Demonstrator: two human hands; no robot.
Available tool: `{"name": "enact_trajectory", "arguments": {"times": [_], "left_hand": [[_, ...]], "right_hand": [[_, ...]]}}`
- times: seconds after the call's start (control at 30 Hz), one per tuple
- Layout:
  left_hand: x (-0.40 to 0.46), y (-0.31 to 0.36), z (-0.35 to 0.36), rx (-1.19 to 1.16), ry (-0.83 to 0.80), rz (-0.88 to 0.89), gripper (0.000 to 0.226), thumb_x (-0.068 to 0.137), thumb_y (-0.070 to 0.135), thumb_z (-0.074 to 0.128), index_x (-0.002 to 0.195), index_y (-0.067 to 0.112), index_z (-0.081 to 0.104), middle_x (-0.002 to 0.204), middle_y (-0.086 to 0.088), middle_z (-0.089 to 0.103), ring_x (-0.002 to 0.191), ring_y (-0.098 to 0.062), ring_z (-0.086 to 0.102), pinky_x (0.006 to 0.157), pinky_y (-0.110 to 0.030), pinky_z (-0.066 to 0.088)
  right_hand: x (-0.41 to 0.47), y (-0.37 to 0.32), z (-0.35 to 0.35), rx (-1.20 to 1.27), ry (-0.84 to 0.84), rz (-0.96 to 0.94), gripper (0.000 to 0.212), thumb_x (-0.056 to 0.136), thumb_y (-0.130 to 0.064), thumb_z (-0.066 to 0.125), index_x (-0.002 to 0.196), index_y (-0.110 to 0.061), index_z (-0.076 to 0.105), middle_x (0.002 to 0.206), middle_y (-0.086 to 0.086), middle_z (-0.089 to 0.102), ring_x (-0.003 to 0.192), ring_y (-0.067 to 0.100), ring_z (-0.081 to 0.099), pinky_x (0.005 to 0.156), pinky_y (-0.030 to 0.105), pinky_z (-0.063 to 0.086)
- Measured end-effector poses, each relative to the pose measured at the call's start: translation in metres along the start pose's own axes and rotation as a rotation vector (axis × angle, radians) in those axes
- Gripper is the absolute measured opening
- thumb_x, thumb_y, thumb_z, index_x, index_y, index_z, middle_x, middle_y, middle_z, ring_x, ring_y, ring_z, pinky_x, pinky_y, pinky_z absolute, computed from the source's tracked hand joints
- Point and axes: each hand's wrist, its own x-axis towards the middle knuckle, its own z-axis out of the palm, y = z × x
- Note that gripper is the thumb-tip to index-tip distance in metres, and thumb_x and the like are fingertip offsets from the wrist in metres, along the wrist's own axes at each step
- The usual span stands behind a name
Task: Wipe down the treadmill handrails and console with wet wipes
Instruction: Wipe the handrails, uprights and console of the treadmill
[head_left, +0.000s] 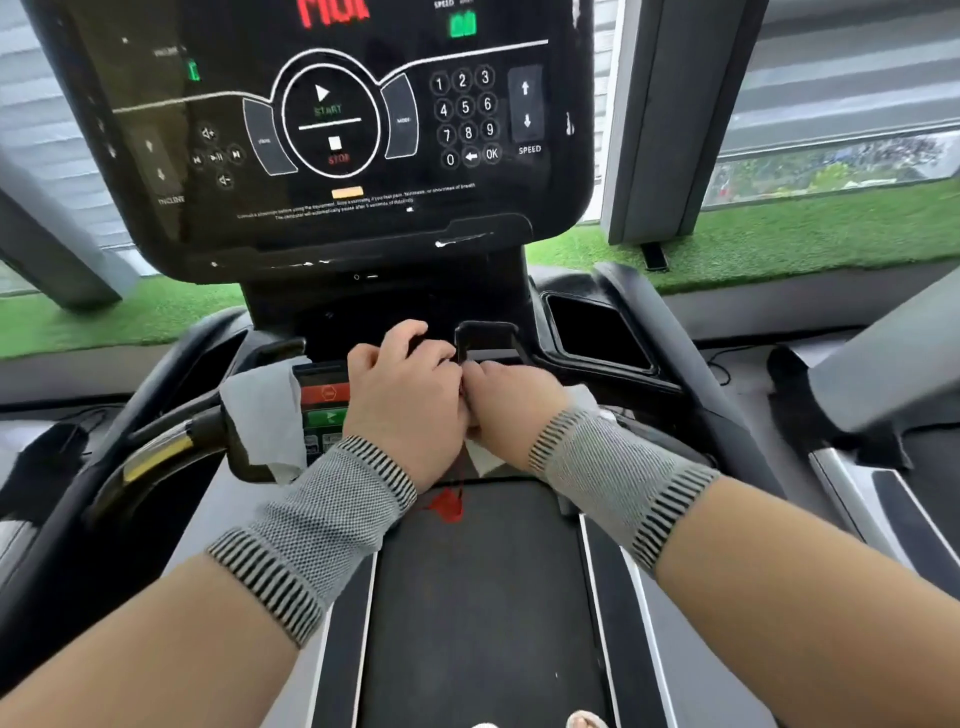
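Wiping the centre bar below the console.

The console (332, 130) rises above; just below it both hands meet at the middle handrail bracket (485, 338). The left hand (405, 395) curls round the bar; the right hand (511, 410) seems to press a wipe (480, 457) there, grip unclear. A second wet wipe (265, 410) drapes the left handrail (171, 452), below-left of the console. Next, I judge: rub along the bar, then the rails.

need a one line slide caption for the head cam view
Both hands, left hand and right hand, meet below the treadmill console, a used wipe draped over the left handrail.
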Motion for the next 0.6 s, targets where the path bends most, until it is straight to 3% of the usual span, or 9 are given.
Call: {"name": "enact_trajectory", "arguments": {"times": [0.13,0.23,0.37,0.43,0.6], "left_hand": [[0.001,-0.003,-0.001,-0.02,-0.023,0.012,0.024,0.08,0.033,0.055,0.087,0.018,0.074,0.109,0.003,0.068,0.121,-0.028,0.048,0.088,-0.047,0.033],[-0.001,-0.008,0.0,-0.022,-0.01,0.051,0.02,0.078,0.032,0.063,0.089,0.019,0.074,0.11,0.002,0.067,0.121,-0.029,0.048,0.088,-0.049,0.035],[-0.003,-0.01,0.004,-0.053,0.035,0.056,0.036,0.085,0.031,0.041,0.094,0.019,0.074,0.112,0.003,0.067,0.121,-0.028,0.048,0.088,-0.048,0.034],[-0.004,-0.011,0.004,-0.087,0.066,0.05,0.042,0.086,0.029,0.034,0.099,0.018,0.072,0.114,0.002,0.066,0.122,-0.028,0.048,0.088,-0.048,0.035],[-0.007,-0.009,0.005,-0.119,0.073,0.001,0.042,0.086,0.025,0.036,0.111,0.015,0.068,0.122,0.001,0.062,0.125,-0.027,0.046,0.092,-0.049,0.034]], "right_hand": [[-0.004,0.006,0.001,0.07,0.068,0.082,0.028,0.083,-0.031,0.056,0.104,-0.017,0.044,0.097,0.001,0.061,0.086,0.026,0.063,0.063,0.032,0.041],[-0.047,0.043,0.019,0.108,0.11,0.31,0.03,0.078,-0.036,0.062,0.09,-0.021,0.039,0.085,-0.005,0.051,0.082,0.025,0.06,0.061,0.03,0.037],[-0.084,0.072,0.03,0.208,0.127,0.566,0.026,0.076,-0.03,0.064,0.088,-0.018,0.044,0.081,-0.004,0.049,0.082,0.026,0.058,0.065,0.028,0.034],[-0.076,0.061,0.028,0.161,0.139,0.549,0.022,0.078,-0.026,0.061,0.089,-0.018,0.044,0.084,-0.002,0.052,0.084,0.027,0.058,0.067,0.031,0.035],[-0.016,-0.003,0.012,0.005,0.157,0.224,0.028,0.087,-0.019,0.054,0.113,-0.015,0.043,0.111,0.003,0.058,0.102,0.026,0.059,0.08,0.036,0.042]]}}
